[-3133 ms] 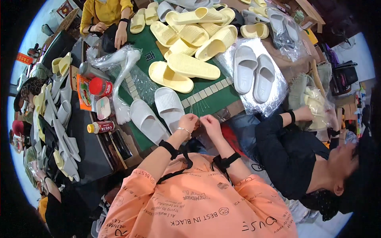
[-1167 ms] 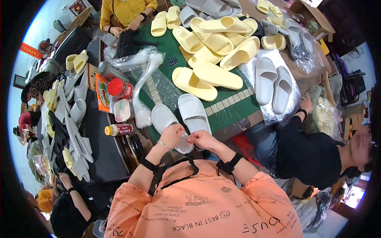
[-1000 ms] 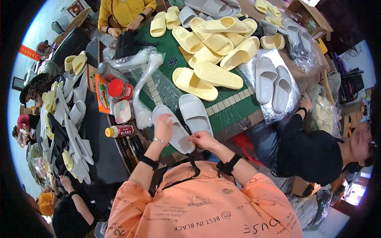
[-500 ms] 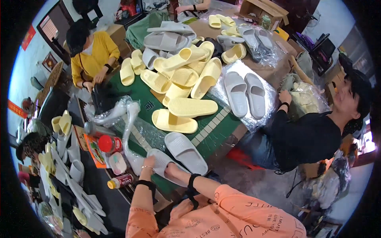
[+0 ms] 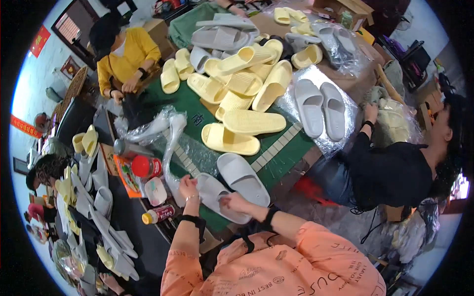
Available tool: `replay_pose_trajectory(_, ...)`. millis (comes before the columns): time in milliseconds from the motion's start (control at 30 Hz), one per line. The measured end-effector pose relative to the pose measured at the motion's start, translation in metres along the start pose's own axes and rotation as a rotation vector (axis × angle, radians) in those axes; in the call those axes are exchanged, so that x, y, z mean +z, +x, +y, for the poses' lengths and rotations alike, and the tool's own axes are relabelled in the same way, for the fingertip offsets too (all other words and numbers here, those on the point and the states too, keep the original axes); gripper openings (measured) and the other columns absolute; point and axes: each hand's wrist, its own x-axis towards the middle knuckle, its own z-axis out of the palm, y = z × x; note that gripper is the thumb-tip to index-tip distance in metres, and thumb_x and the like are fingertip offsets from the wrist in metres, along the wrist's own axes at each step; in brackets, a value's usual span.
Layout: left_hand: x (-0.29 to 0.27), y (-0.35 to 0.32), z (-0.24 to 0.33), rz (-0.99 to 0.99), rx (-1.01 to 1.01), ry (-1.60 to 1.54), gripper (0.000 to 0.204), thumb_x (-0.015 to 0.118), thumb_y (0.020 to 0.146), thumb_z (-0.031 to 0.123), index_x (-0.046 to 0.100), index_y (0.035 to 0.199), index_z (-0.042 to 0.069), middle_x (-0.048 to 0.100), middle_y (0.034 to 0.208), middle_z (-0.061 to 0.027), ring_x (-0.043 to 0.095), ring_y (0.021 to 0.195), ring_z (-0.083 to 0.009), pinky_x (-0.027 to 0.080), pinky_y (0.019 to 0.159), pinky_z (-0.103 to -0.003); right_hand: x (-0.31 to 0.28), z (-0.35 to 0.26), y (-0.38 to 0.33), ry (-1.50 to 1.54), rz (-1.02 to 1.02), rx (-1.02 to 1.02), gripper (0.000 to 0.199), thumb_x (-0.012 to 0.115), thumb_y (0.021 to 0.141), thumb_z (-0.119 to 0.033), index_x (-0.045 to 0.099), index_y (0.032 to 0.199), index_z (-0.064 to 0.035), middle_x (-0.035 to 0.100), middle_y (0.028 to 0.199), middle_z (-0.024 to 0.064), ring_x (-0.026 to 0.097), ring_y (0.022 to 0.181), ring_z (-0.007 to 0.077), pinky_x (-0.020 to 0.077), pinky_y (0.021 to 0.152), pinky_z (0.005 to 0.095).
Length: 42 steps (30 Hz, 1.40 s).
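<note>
Two grey slippers lie side by side at the near edge of the green table mat in front of me. My left hand [image 5: 188,187] is beside the toe end of the nearer grey slipper [image 5: 211,188], close to clear plastic wrap [image 5: 174,143]. Its fingers are bunched, and anything between them is too small to make out. Over the middle of that same slipper is my right hand [image 5: 234,202], fingers curled together and pointing left; what they hold, if anything, is hidden. The other grey slipper [image 5: 243,180] lies just beyond, touched by neither hand.
Yellow slippers [image 5: 254,122] are heaped mid-table. A grey pair [image 5: 333,111] rests on silvery film at right. Left of my hands stand a red-lidded jar [image 5: 143,166], a tub [image 5: 156,191] and a yellow-capped bottle [image 5: 158,214]. Co-workers sit at left [image 5: 129,56] and right [image 5: 395,172].
My right hand has drawn back from the slipper's opening and now hovers or rests over it. My left hand stays near the toe end. The whole view has shifted somewhat.
</note>
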Motion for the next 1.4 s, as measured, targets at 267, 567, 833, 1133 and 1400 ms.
replay_pose_trajectory(267,0.053,-0.013,0.052,-0.125,0.442,0.521,0.017,0.043,0.077,0.008,0.055,0.088,0.003,0.055,0.084,-0.0142,0.052,0.080,-0.0286,0.041,0.072,-0.034,-0.049,0.019,-0.015,0.058,0.506,0.029,0.029,0.042,0.082,-0.021,0.050,0.093,0.0041,0.056,0.081,0.0133,0.053,0.076,0.0216,0.0397,0.067,0.0306)
replay_pose_trajectory(567,0.101,-0.005,0.015,-0.392,0.422,0.779,0.020,0.050,0.074,0.021,0.060,0.087,0.009,0.057,0.085,-0.0145,0.053,0.081,-0.0315,0.042,0.073,-0.038,-0.030,0.034,0.024,0.068,0.650,-0.134,0.009,0.047,0.077,-0.012,0.051,0.082,-0.0058,0.043,0.056,-0.0004,0.038,0.043,0.0095,0.0280,0.037,0.0240)
replay_pose_trajectory(833,0.097,0.007,0.019,-0.470,0.357,0.942,0.029,0.046,0.073,0.030,0.059,0.076,0.004,0.056,0.075,-0.0186,0.055,0.072,-0.0345,0.044,0.065,-0.038,-0.035,0.032,0.042,0.454,0.244,0.003,0.015,0.041,0.077,-0.009,0.052,0.084,-0.0017,0.054,0.072,0.0116,0.051,0.060,0.0234,0.0385,0.048,0.0307)
replay_pose_trajectory(1133,0.086,0.023,-0.001,-0.438,0.096,0.568,0.022,0.057,0.070,0.021,0.061,0.078,0.001,0.061,0.069,-0.0105,0.057,0.063,-0.0180,0.044,0.060,-0.030,-0.027,0.016,0.047,1.050,0.345,-0.019,0.006,0.046,0.078,-0.011,0.049,0.074,-0.0076,0.044,0.053,0.0003,0.038,0.041,0.0094,0.0278,0.035,0.0230)
replay_pose_trajectory(1400,0.098,-0.012,0.010,-0.160,0.065,0.292,0.019,0.060,0.064,0.007,0.060,0.083,0.003,0.061,0.072,-0.0074,0.058,0.066,-0.0148,0.045,0.063,-0.027,-0.073,0.000,-0.036,0.414,0.266,0.107,0.023,0.045,0.080,-0.008,0.053,0.098,0.0027,0.057,0.086,0.0042,0.053,0.079,0.0111,0.0425,0.069,0.0214)
